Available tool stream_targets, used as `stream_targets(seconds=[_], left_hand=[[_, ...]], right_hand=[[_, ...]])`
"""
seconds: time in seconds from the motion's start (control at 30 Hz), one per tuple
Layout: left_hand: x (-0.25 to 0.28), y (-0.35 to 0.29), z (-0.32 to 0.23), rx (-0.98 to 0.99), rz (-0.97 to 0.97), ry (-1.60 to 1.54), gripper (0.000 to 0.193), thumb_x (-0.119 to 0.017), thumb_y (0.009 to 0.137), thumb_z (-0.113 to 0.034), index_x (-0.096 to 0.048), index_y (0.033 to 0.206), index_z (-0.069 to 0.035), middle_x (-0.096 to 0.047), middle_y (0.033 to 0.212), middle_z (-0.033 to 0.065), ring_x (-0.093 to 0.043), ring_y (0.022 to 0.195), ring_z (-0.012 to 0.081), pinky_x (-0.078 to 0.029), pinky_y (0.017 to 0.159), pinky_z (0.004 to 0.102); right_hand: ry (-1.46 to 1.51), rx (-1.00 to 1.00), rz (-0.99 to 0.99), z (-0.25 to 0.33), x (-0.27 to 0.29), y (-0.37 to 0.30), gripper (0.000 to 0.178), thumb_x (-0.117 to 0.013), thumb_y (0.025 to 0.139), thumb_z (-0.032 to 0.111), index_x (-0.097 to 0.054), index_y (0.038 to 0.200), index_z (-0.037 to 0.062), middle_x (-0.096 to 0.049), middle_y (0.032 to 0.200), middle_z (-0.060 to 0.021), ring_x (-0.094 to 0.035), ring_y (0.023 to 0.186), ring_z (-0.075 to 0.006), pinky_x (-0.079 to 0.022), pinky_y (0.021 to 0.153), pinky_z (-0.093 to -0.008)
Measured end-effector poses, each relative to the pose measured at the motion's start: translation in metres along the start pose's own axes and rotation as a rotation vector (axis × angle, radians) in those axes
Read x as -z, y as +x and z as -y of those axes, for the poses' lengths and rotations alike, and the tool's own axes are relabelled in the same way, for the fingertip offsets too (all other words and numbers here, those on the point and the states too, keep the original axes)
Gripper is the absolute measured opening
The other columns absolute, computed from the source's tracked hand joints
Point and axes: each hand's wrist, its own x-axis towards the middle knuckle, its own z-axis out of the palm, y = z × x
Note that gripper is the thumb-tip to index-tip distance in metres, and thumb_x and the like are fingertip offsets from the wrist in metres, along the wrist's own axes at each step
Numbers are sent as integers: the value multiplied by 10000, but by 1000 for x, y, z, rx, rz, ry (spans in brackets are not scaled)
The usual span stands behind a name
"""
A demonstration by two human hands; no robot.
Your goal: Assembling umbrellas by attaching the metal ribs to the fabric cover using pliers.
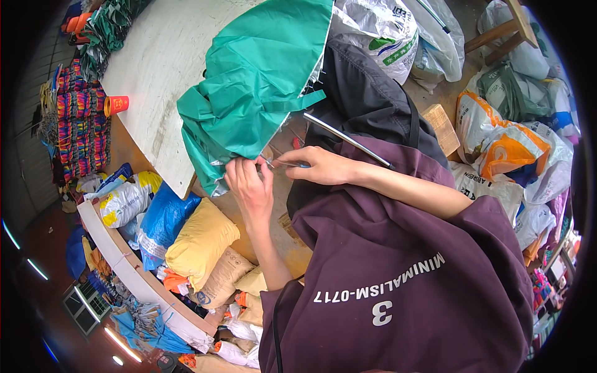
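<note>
A green umbrella canopy (255, 81) with a pale underside drapes over the table edge toward me, a narrow strap hanging from its right side. At its lower edge my left hand (250, 186) has its fingers closed in a pinch on the canopy's edge. My right hand (323, 166) comes in from the right, its fingers closed round a thin, dark, pointed piece whose kind is too small to make out. The tip of that piece meets the left fingertips. A slim silver metal rod (348, 140) slants above the right wrist, over my dark clothing.
The white table (161, 68) bears the canopy, and an orange cup (116, 105) stands at its left edge. Stuffed yellow (202, 239) and blue (165, 224) sacks lie lower left. Plastic bags (504, 149) crowd the right, near a wooden block (440, 129). Colourful bundles (81, 124) are stacked far left.
</note>
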Motion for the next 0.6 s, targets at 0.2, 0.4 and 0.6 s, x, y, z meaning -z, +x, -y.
stream_targets(seconds=[0.2, 0.4, 0.6], left_hand=[[1, -2, 4, 28, 4, -103, 141, -628, 846, -110, -556, 950, -49, -587, 1001, 140, -514, 1054, 330, -378, 890, 472], [3, -2, 1, 38, -1, -118, 122, -619, 861, -99, -550, 945, -42, -582, 988, 137, -516, 1040, 328, -375, 883, 460], [2, -2, 2, 14, -18, -46, 112, -610, 880, -86, -545, 955, -34, -576, 971, 133, -518, 1022, 324, -374, 878, 443]], right_hand=[[3, -19, 51, 3, 0, -1, 392, -543, 964, 202, -539, 1306, 12, -639, 1203, -151, -638, 1067, -238, -456, 977, -364], [-301, 126, -293, 17, -12, -2, 326, -627, 884, 163, -494, 1149, 28, -614, 1057, -169, -651, 944, -341, -513, 822, -425], [-556, 93, -301, 32, -9, 2, 299, -684, 829, 108, -499, 1057, 56, -579, 981, -150, -632, 872, -365, -510, 716, -450]])
